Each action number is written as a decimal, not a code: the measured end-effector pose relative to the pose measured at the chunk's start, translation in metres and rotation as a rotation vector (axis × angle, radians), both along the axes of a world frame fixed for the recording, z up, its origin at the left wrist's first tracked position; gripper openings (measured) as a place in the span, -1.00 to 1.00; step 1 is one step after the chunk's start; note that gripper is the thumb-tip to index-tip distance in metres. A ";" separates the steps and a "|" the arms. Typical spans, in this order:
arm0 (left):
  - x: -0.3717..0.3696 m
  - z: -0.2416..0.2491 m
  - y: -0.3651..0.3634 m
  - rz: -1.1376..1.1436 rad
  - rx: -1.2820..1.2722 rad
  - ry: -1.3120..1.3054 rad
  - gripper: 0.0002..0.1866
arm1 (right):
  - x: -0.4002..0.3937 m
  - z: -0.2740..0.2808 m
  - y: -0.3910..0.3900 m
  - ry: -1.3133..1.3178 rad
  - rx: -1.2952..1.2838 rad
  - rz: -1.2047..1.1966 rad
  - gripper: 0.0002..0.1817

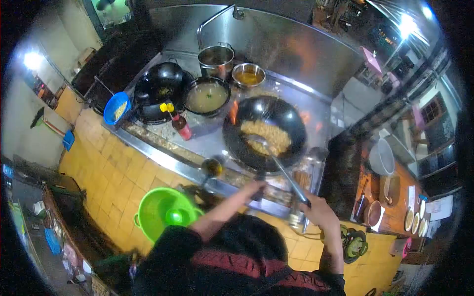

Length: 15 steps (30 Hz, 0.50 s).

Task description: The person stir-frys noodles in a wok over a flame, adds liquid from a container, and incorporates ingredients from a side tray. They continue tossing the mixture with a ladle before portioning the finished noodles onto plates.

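Observation:
A large black wok sits over flames on the steel stove, with light brown food in it. My right hand grips the dark end of a long-handled metal ladle, whose head rests in the food. At the near edge of the wok, my left hand is closed round the dark wok handle. A sauce bottle with a yellow top stands left of the wok.
Another black wok, a pan of pale liquid, a steel pot and a metal bowl stand behind. A green tub is on the floor. Bowls and plates sit on the wooden table at right.

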<state>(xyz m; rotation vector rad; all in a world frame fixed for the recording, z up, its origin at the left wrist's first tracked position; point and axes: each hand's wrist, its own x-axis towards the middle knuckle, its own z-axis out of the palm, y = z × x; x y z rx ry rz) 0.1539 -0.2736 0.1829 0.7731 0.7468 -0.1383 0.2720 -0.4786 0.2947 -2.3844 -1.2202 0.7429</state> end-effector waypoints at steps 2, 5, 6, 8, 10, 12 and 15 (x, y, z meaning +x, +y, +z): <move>-0.008 -0.003 -0.028 0.049 0.094 0.146 -0.87 | -0.014 0.007 0.006 0.049 -0.199 -0.116 -0.45; -0.045 0.038 -0.065 -0.132 0.015 -0.067 -0.84 | -0.019 -0.010 0.009 -0.101 -0.270 -0.198 -0.41; -0.050 0.044 -0.068 -0.182 0.034 -0.055 -0.83 | -0.015 -0.011 0.006 -0.100 -0.259 -0.197 -0.41; -0.030 0.048 -0.039 -0.230 0.026 0.114 -0.86 | -0.016 -0.013 -0.007 -0.195 -0.142 -0.066 -0.40; -0.014 0.032 0.003 -0.107 -0.070 0.044 -0.82 | -0.020 -0.017 -0.006 -0.186 -0.261 -0.090 -0.39; -0.004 -0.038 0.007 -0.015 0.029 -0.010 -0.77 | -0.015 -0.047 -0.009 -0.347 -0.230 -0.146 -0.39; -0.034 0.027 -0.040 -0.132 0.026 -0.072 -0.75 | -0.013 -0.016 -0.003 -0.379 -0.253 -0.218 -0.42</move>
